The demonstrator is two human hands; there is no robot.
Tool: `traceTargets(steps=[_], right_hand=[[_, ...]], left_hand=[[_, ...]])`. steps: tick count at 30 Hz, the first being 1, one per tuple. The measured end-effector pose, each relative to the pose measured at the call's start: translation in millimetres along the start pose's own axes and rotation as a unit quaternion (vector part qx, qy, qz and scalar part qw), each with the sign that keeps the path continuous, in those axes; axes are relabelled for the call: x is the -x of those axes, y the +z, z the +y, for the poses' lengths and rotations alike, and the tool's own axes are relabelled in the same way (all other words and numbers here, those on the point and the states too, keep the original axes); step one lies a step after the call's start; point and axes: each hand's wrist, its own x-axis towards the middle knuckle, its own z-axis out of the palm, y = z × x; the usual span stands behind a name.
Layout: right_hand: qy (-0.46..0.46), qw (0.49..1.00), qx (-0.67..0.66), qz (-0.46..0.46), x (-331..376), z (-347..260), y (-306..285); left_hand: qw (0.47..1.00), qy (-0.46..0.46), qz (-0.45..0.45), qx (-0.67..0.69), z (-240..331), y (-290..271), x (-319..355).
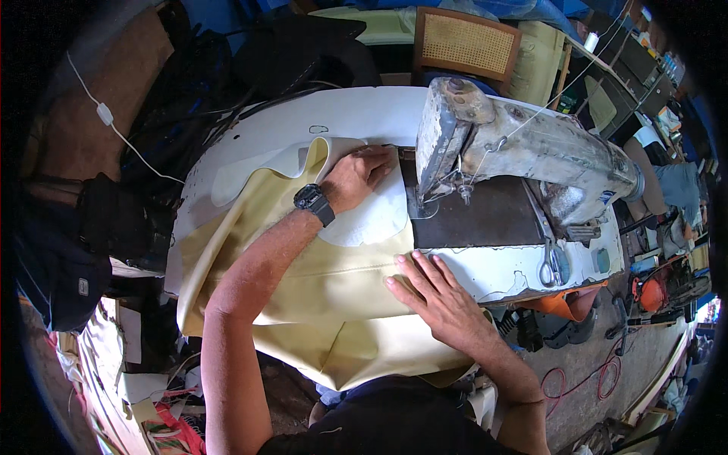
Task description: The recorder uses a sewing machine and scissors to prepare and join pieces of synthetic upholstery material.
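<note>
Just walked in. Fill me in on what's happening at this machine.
A person sits at an industrial sewing machine with a sheet of cream vinyl-like material spread across the table. The left hand, a black watch on its wrist, presses the material flat beside the needle area. The right hand lies flat on it at the near table edge. Scissors rest to the right.

The sewing machine (523, 144) filled the far right of the table (250, 144), and its head blocked passage from the right toward the needle. The left hand (362, 176) lay just left of it, leaving little room between. Scissors (552, 265) lay on the near right edge. The cream fabric (318, 296) covered the near left, open above it.
</note>
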Motion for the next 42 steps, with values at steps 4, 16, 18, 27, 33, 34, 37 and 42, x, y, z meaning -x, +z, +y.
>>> traceTargets(steps=[4,16,18,27,33,34,37,42], right_hand=[[-0.019,0.999,0.016,0.02,3,3,3],[-0.059,0.995,0.014,0.083,-11,1,-7],[-0.085,0.992,0.048,0.079,11,-15,-10],[-0.083,0.994,-0.049,0.049,66,-58,-26],[-0.089,0.993,-0.057,0.055,63,-50,-22],[-0.086,0.993,-0.059,0.056,63,-49,-21],[-0.076,0.993,-0.066,0.067,67,-45,-18],[-0.068,0.994,-0.066,0.058,70,-42,-22]], left_hand=[[1.0,0.016,-0.004,-0.01,0,-1,0],[0.998,0.055,-0.013,-0.03,9,-2,6],[0.998,0.054,-0.021,-0.005,28,3,20],[0.996,0.072,-0.048,0.008,108,8,58],[0.997,0.043,-0.06,0.008,108,5,57],[0.998,0.04,-0.057,0.01,108,5,56],[0.996,0.004,-0.083,0.02,112,6,51],[0.998,0.013,-0.063,0.011,110,9,52]])
